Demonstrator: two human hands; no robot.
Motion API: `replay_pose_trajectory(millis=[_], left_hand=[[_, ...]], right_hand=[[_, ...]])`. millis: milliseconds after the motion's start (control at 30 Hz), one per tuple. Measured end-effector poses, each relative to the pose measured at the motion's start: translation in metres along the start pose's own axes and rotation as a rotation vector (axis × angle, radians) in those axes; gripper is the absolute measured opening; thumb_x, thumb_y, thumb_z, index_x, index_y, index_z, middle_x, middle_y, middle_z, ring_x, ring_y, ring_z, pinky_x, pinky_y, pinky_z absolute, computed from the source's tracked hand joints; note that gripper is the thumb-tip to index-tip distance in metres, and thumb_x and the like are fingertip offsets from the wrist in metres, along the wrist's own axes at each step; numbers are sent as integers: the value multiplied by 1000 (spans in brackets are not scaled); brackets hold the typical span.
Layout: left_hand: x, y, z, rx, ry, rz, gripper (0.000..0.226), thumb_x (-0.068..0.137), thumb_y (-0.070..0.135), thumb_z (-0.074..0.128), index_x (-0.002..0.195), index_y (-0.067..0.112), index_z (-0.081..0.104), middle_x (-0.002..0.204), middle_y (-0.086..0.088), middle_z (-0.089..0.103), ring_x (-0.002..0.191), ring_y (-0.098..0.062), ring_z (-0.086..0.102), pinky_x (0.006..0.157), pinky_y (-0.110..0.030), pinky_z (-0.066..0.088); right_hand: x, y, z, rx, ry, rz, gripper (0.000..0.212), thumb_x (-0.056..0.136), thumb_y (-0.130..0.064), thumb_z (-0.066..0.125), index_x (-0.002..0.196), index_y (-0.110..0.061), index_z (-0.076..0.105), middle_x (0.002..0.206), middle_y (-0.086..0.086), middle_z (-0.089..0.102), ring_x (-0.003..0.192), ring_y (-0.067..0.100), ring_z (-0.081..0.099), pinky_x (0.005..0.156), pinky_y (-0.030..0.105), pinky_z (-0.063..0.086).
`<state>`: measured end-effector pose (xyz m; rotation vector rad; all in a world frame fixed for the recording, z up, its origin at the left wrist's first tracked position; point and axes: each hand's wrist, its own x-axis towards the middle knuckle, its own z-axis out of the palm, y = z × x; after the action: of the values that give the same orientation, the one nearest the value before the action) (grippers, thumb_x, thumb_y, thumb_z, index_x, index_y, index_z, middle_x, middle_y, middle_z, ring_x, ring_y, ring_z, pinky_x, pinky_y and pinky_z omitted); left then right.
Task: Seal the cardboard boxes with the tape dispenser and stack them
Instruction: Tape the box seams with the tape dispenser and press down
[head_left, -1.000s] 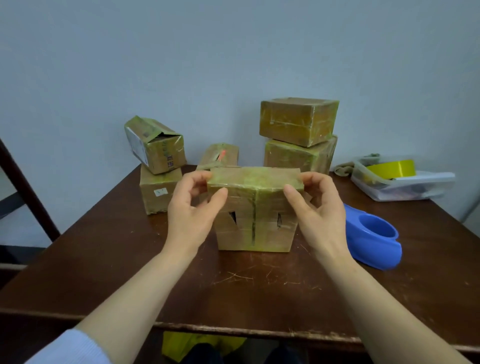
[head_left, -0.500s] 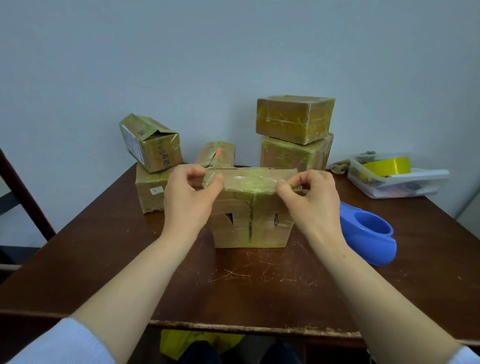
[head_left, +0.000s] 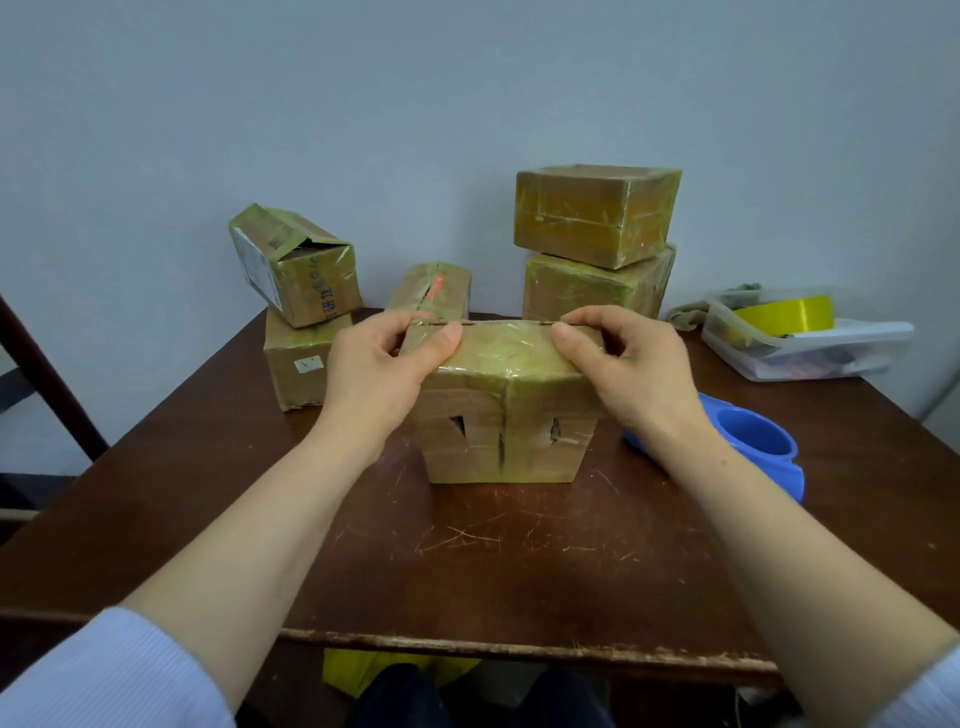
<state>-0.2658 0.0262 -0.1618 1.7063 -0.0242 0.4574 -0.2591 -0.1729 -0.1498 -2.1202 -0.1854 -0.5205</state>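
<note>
My left hand (head_left: 382, 364) and right hand (head_left: 628, 364) pinch top ends of cardboard box (head_left: 501, 415), desk (head_left: 493, 561) centre, long axis left-right. Blue tape dispenser (head_left: 753, 441) just right of box; right hand nearer.

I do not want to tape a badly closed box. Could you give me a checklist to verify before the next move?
1. The box stands flat on the table: ok.
2. Both the left hand and the right hand grip its top edge: ok.
3. Its top is fully shut: cannot tell, the hands cover both ends.
4. The blue dispenser lies near the right hand: ok.
5. A hand is free to take it: not ok.
</note>
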Motion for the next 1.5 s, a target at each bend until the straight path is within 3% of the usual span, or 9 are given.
replay_pose_trajectory(millis=[167, 267, 333, 533, 700, 867, 1067, 1200, 1500], left_hand=[[1, -5, -4, 53, 22, 82, 17, 93, 32, 57, 83, 36, 69, 89, 7, 68, 84, -8, 60, 85, -32, 47], [-2, -4, -4, 84, -53, 68, 35, 78, 62, 55, 87, 31, 69, 94, 7, 66, 87, -9, 59, 87, -29, 44], [-5, -5, -4, 109, -86, 83, 54, 68, 65, 62, 106, 28, 69, 105, 12, 69, 100, -6, 63, 92, -31, 48], [0, -7, -4, 103, -48, 124, 30, 87, 24, 67, 116, 16, 69, 103, 6, 72, 98, -7, 66, 92, -36, 52], [3, -6, -7, 193, -43, 88, 18, 93, 37, 56, 101, 29, 69, 96, 5, 61, 91, -8, 54, 91, -29, 41], [0, -6, 2, 390, -84, 67, 96, 53, 85, 59, 130, 29, 55, 119, 10, 65, 112, -11, 59, 95, -40, 49], [6, -8, 1, 291, -49, 55, 67, 79, 53, 62, 137, 23, 51, 131, 7, 58, 114, -5, 54, 103, -33, 42], [7, -9, 3, 146, 3, 42, 38, 95, 26, 54, 133, 24, 54, 91, 12, 51, 81, 0, 45, 88, -27, 37], [10, -3, 3, 415, -32, 128, 40, 100, 51, 29, 112, 36, 65, 82, 5, 62, 85, -12, 56, 79, -33, 45]], right_hand=[[-3, 8, -11, 120, 7, -25, 24, 95, -28, 53, 102, -16, 74, 96, -8, 71, 94, 2, 62, 90, 31, 49], [-5, -2, -3, 130, -22, 92, 54, 85, -60, 51, 99, -11, 69, 93, 8, 69, 85, 24, 58, 72, 33, 45], [-8, -10, 9, -14, -75, 109, 65, 69, -74, 57, 105, -19, 55, 102, -4, 59, 90, 15, 54, 73, 30, 45], [-2, -6, 6, -61, -94, 31, 43, 81, -47, 66, 113, -18, 61, 104, -7, 61, 95, 12, 56, 83, 31, 48], [0, -4, 0, 62, -117, 67, 25, 91, -28, 55, 113, -21, 65, 105, -6, 65, 94, 9, 55, 78, 19, 46], [1, -16, 17, -221, -165, 99, 72, 72, -68, 60, 122, -18, 45, 113, 0, 54, 99, 18, 54, 74, 33, 45], [9, -4, -5, -111, -249, -28, 39, 91, -39, 56, 126, -20, 56, 117, -7, 58, 109, 10, 53, 87, 21, 40], [6, 4, -5, 88, -281, -3, 43, 99, -27, 46, 142, -24, 43, 136, -16, 45, 125, -4, 35, 99, 11, 25], [4, 15, -1, 271, -275, -35, 82, 71, -38, 77, 141, -40, 35, 133, -25, 41, 122, -9, 36, 91, -2, 32]])
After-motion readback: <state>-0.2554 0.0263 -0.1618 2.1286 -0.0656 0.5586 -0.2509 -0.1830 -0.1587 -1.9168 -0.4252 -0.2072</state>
